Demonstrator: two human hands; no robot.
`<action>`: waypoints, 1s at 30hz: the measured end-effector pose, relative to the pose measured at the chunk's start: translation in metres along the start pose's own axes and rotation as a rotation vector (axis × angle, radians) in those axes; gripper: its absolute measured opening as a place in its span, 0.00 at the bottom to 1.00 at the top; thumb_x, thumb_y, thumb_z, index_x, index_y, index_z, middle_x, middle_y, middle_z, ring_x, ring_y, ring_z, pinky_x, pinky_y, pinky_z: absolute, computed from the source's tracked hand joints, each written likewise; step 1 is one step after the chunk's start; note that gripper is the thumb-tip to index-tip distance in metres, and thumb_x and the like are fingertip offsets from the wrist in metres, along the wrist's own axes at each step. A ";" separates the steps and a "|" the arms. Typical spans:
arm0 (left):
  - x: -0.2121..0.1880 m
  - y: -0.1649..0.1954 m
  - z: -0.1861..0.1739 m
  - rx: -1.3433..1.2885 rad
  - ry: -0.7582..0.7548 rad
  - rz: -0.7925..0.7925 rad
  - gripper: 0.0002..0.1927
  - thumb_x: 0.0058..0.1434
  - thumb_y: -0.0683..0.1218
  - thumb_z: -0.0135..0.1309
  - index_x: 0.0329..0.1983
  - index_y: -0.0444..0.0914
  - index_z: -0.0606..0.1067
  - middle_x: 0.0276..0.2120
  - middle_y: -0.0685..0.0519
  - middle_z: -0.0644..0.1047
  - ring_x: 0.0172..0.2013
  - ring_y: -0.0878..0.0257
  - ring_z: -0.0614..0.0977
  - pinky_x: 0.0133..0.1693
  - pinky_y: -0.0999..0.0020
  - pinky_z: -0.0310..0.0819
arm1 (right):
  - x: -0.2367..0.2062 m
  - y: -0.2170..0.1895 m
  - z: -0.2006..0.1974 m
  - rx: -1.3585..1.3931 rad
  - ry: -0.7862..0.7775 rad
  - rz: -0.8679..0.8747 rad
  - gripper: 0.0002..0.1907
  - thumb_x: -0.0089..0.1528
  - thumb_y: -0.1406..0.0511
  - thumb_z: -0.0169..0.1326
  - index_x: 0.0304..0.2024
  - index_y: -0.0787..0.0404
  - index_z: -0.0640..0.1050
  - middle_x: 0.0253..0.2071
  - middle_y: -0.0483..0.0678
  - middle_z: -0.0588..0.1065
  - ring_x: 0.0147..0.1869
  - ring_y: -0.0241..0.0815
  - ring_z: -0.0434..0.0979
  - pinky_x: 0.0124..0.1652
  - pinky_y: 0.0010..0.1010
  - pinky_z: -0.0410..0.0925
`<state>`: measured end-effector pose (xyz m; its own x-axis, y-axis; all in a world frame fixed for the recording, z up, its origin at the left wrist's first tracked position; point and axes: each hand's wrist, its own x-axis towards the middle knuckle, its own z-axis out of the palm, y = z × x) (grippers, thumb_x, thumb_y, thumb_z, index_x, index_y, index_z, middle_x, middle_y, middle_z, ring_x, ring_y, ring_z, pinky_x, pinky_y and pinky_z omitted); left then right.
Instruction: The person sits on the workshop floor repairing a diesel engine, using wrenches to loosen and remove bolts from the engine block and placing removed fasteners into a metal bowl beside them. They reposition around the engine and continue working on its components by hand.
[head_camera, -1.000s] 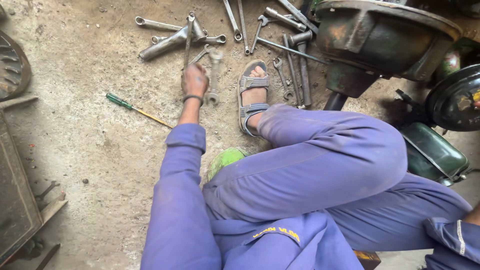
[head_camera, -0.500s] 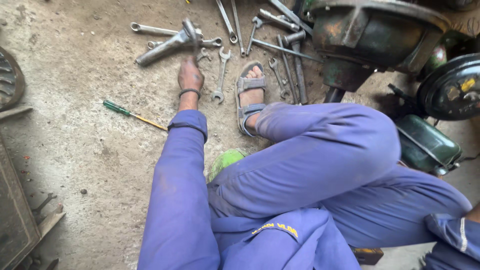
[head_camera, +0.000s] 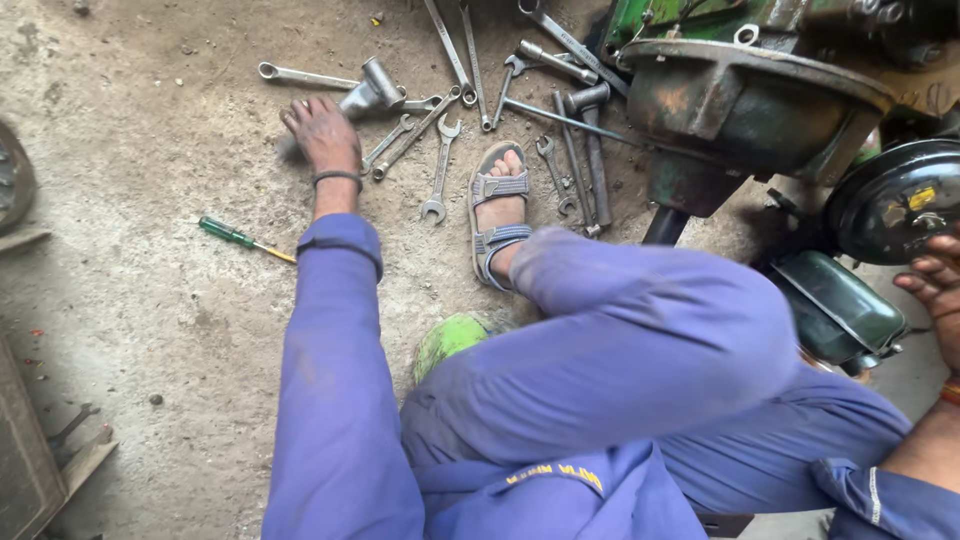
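While the person sits on the bare concrete floor (head_camera: 130, 180) in blue coveralls, a green-handled screwdriver (head_camera: 240, 238) lies on the floor out to the left, just beside the left sleeve and apart from every other tool. Further right, the left hand (head_camera: 322, 132) reaches forward with the palm down on the floor; its fingers are spread flat and clasp nothing. Its fingertips lie at the near end of a heavy grey socket wrench (head_camera: 368, 96), but whether they touch the metal cannot be told. Behind that tool a long ring spanner (head_camera: 300, 74) lies flat, pointing left. Just right of the hand, several open-ended spanners (head_camera: 440, 170) fan out across the floor, none of them in the hand. Next comes the person's foot in a grey strapped sandal (head_camera: 497, 215), planted among the tools, with more spanners and a long rod (head_camera: 585, 150) just beyond it. A patch of bright green cloth (head_camera: 450, 338) shows under the bent knee. Further right stands a rusty green machine housing (head_camera: 740, 95), and beside it a black round drum (head_camera: 895, 200). At the far right edge the right hand (head_camera: 935, 295) shows only in part, its fingers loosely curled near the drum; whether it grips anything cannot be told.
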<state>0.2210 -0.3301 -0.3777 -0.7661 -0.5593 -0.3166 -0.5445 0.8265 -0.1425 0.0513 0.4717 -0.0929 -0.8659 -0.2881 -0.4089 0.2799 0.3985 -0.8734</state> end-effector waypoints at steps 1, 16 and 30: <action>-0.004 -0.001 0.003 0.010 0.032 0.056 0.27 0.61 0.55 0.54 0.57 0.33 0.72 0.56 0.41 0.73 0.60 0.43 0.70 0.60 0.40 0.57 | 0.001 -0.001 -0.001 0.035 -0.006 0.008 0.22 0.83 0.54 0.39 0.73 0.59 0.61 0.63 0.49 0.67 0.61 0.38 0.70 0.61 0.42 0.68; 0.028 0.056 -0.033 -0.483 -0.067 0.251 0.23 0.71 0.59 0.43 0.62 0.45 0.73 0.67 0.41 0.66 0.67 0.44 0.62 0.62 0.31 0.44 | -0.030 -0.004 0.029 0.317 0.257 0.242 0.09 0.82 0.62 0.49 0.59 0.62 0.71 0.51 0.53 0.75 0.54 0.47 0.79 0.54 0.44 0.73; -0.036 0.024 -0.018 0.136 0.112 0.371 0.29 0.74 0.63 0.47 0.56 0.32 0.74 0.56 0.37 0.76 0.60 0.42 0.73 0.65 0.39 0.54 | -0.029 -0.113 0.068 -0.023 0.271 0.215 0.12 0.76 0.68 0.52 0.59 0.68 0.75 0.48 0.52 0.78 0.47 0.40 0.80 0.45 0.28 0.74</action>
<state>0.2292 -0.2916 -0.3531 -0.9388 -0.2184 -0.2665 -0.1796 0.9702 -0.1627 0.0732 0.3758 -0.0007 -0.8676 0.0445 -0.4952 0.4610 0.4450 -0.7677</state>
